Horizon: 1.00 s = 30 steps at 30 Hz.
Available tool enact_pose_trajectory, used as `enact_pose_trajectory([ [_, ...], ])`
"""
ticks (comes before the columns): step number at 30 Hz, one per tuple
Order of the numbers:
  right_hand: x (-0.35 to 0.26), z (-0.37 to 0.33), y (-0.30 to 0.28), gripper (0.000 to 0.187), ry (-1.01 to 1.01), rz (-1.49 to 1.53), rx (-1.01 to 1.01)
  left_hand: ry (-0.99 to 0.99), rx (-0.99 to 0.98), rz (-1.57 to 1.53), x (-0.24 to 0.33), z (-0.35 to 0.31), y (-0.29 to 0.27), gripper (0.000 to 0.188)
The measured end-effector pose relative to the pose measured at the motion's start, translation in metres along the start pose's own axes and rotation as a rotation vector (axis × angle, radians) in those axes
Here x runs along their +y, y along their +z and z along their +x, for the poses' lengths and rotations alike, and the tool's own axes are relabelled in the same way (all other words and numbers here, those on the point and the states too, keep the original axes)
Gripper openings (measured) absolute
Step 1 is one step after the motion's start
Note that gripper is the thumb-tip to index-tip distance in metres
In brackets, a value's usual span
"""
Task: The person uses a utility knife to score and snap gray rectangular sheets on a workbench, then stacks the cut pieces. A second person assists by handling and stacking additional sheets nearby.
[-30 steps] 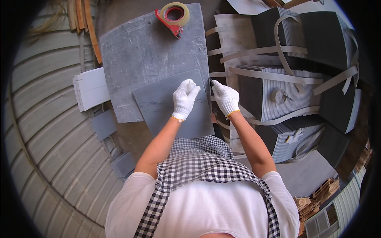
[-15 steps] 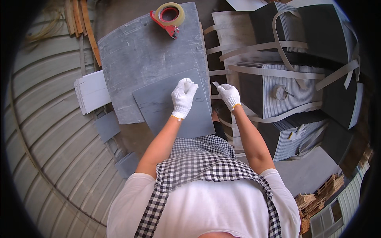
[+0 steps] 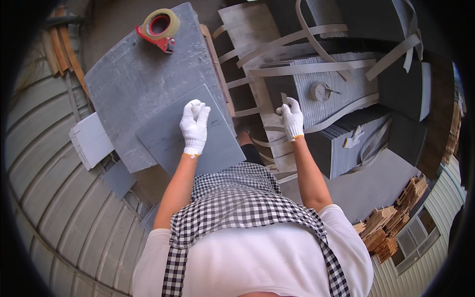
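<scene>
A smooth grey slab (image 3: 217, 136) lies askew on the near part of a larger worn grey board (image 3: 143, 69). Over the slab is my left hand (image 3: 194, 129) in a white knit glove, its fingers curled together; what they hold, if anything, I cannot make out. My right hand (image 3: 292, 119), gloved alike, is off to the right of the slab and pinches a small flat grey blade, like a putty knife (image 3: 284, 98), pointing up and away. Close to that hand stands a strapped stack of slabs (image 3: 346, 79) with a small round tub (image 3: 320, 91) on it, a handle sticking out.
A red tape dispenser (image 3: 161, 29) with a clear roll sits on the board's far end. More strapped slab stacks (image 3: 341, 148) fill the right, one with a white glove (image 3: 353, 137) on it. White sheets (image 3: 92, 141) and wood strips (image 3: 67, 49) are at the left; a wood pile (image 3: 391, 218) lies lower right.
The view has turned toward the right, so the board and stacks appear further left. My right hand has moved away from the slab toward the tub, with the blade still in it.
</scene>
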State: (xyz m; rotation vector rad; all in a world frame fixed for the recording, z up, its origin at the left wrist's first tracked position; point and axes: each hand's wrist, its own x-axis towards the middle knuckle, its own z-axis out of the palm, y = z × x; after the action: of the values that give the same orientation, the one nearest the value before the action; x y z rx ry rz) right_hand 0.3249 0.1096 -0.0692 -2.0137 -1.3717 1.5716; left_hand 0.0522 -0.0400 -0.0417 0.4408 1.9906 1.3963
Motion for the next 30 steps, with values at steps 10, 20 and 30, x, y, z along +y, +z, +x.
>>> enact_pose_trajectory([
  [10,-0.092,-0.087,0.098,0.026,-0.739,-0.218,-0.174,0.022,-0.147,-0.142,0.023,-0.019,0.016,0.036],
  [20,-0.092,-0.034,0.113,0.064,-0.861,-0.378,-0.201,0.016,-0.116,-0.049,0.030,-0.024,0.015,0.039],
  [30,-0.179,0.037,0.196,0.019,-1.286,-0.640,-0.165,0.038,0.026,0.125,0.041,-0.015,-0.001,0.039],
])
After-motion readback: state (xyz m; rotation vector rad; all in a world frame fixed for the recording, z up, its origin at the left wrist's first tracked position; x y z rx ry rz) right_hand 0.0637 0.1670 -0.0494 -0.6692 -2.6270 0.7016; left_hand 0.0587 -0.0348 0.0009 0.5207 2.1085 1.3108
